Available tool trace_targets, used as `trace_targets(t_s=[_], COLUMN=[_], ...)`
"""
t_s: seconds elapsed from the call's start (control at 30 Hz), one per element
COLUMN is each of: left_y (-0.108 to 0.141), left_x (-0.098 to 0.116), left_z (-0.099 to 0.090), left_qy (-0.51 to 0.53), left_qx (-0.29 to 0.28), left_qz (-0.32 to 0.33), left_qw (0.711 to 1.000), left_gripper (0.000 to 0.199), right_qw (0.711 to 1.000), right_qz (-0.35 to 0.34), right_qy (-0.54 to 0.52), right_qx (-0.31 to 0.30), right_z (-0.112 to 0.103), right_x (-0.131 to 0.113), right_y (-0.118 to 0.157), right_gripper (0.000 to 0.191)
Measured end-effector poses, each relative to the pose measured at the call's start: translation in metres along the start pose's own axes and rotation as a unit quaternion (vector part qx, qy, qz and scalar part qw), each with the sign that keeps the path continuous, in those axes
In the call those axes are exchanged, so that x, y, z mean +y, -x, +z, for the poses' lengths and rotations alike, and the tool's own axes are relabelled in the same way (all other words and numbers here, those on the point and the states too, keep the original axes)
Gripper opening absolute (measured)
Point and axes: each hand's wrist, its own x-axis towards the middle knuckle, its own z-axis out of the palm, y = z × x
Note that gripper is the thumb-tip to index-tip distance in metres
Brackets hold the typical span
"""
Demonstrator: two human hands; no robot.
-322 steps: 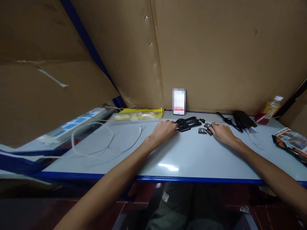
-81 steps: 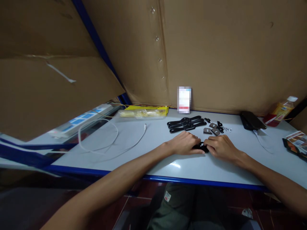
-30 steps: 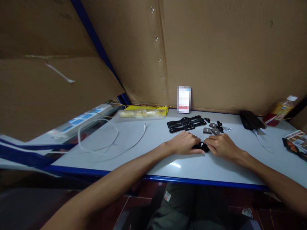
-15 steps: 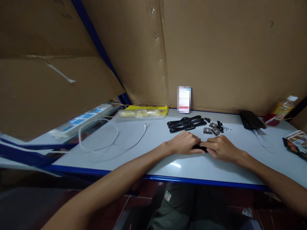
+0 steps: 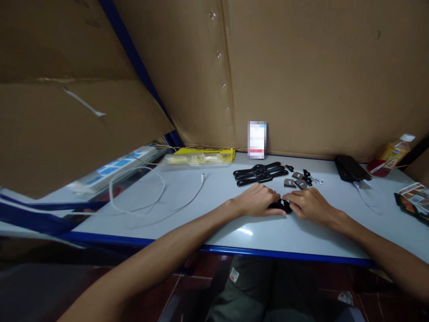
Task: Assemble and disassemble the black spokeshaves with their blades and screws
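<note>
Near the front of the table, my left hand [image 5: 258, 200] is closed around a small black part [image 5: 284, 206], thumb along its near side. A small silver piece, perhaps a wing nut [image 5: 282, 202], shows on top of that part. My right hand [image 5: 312, 206] has curled fingers at the part's right end, with the index fingertip beside the silver piece. Just beyond my hands lie a black bracket with several flat arms [image 5: 259, 173] and grey metal plates with slots [image 5: 300, 183]. Small black clips [image 5: 307, 177] and silver wing-shaped pieces [image 5: 317, 180] lie next to them.
A phone with a blurred screen [image 5: 257, 140] leans on the cardboard wall. At left are a white cable [image 5: 164, 190], a power strip [image 5: 110, 172] and a yellow package [image 5: 204, 155]. Rightward are a dark phone [image 5: 353, 169], a bottle [image 5: 393, 154] and a printed packet [image 5: 415, 199].
My right index finger has drawn back and up, uncovering the silver piece on the black part. My left hand stays in place.
</note>
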Motion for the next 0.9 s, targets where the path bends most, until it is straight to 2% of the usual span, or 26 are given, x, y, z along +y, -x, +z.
trace_targets(t_s=[0.3,0.43,0.67,0.9], left_y=[-0.0003,0.0,0.0002,-0.001], left_x=[-0.002,0.0007,0.002,0.0001], left_z=[0.002,-0.0021,-0.0032,-0.0002], left_qy=[0.005,0.0,-0.01,-0.016], left_qx=[-0.001,-0.005,-0.011,-0.014], left_qz=[0.004,0.002,-0.005,-0.003], left_qw=[1.0,1.0,1.0,1.0], left_gripper=[0.066,0.065,0.064,0.066], right_qw=[0.997,0.998,1.0,0.999], right_qz=[-0.06,-0.056,0.006,-0.032], right_qy=[-0.037,-0.024,0.008,-0.019], right_qx=[-0.016,-0.02,-0.004,-0.011], right_z=[-0.0013,-0.0034,-0.0027,-0.0012], right_x=[-0.0035,-0.0006,0.002,-0.001], right_y=[0.0017,0.0019,-0.0003,0.0011], right_gripper=[0.033,0.031,0.03,0.036])
